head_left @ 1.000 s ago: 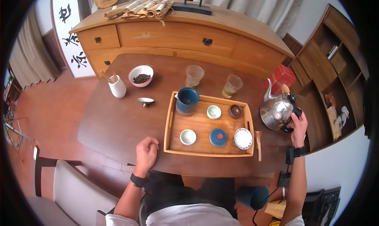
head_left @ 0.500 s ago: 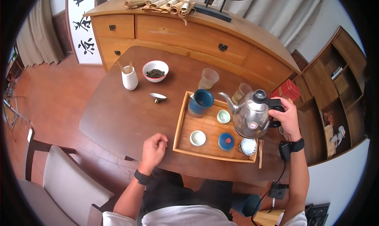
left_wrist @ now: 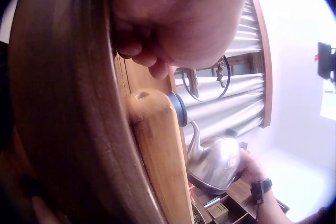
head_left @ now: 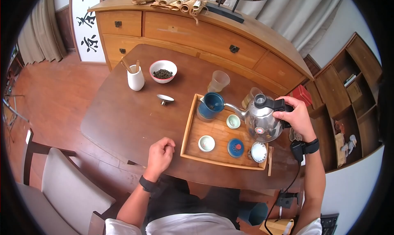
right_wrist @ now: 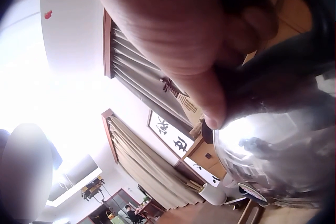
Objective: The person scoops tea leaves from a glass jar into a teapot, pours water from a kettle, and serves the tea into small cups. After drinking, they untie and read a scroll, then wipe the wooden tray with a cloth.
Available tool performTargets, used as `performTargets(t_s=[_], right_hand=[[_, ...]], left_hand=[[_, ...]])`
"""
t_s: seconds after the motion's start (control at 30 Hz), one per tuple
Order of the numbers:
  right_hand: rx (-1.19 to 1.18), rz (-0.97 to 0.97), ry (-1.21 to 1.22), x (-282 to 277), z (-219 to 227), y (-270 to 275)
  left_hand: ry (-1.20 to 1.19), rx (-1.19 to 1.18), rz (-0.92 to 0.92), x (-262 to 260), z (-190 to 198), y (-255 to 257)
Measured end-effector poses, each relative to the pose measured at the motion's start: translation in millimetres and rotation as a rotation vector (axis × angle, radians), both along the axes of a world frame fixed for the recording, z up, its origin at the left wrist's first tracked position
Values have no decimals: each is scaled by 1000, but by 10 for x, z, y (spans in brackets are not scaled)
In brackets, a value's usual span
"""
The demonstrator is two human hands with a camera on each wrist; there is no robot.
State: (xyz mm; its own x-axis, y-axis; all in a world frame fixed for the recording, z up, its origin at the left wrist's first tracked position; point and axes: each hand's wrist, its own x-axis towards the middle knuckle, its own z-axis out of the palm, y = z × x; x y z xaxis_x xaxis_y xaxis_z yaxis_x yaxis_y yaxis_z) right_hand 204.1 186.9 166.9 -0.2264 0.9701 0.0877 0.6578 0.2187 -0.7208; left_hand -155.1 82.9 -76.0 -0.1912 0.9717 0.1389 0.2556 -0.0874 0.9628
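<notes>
My right hand (head_left: pixel 296 118) grips the black handle of a steel gooseneck kettle (head_left: pixel 262 124), held above the right side of a wooden tray (head_left: pixel 223 163). The kettle's spout tip is right at the rim of a blue lidless tea cup (head_left: pixel 213 101) with dark leaves inside. In the right wrist view the thumb lies along the handle over the shiny kettle body (right_wrist: pixel 262 150). My left hand (head_left: pixel 161 155) rests at the table's front edge, left of the tray, fingers loosely curled and holding nothing.
On the tray are two pale green cups (head_left: pixel 206 143), a blue lid (head_left: pixel 235 147) with a red knob, and a patterned white dish (head_left: pixel 259 152). Behind it stand two clear cups (head_left: pixel 219 81). A bowl of tea leaves (head_left: pixel 163 72), white holder (head_left: pixel 136 79) and small strainer (head_left: pixel 165 99) stand left.
My right hand has lifted the kettle off the table's right side, carried it left over the tray and tilted its spout down to the blue cup. The left hand has stayed nearly still.
</notes>
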Motion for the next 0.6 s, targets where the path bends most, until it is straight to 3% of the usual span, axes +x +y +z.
performTargets(t_s=[0.6], right_hand=[[-20, -18, -100, -190, 453, 57]], left_hand=[[-2, 8, 0, -3, 6, 0]])
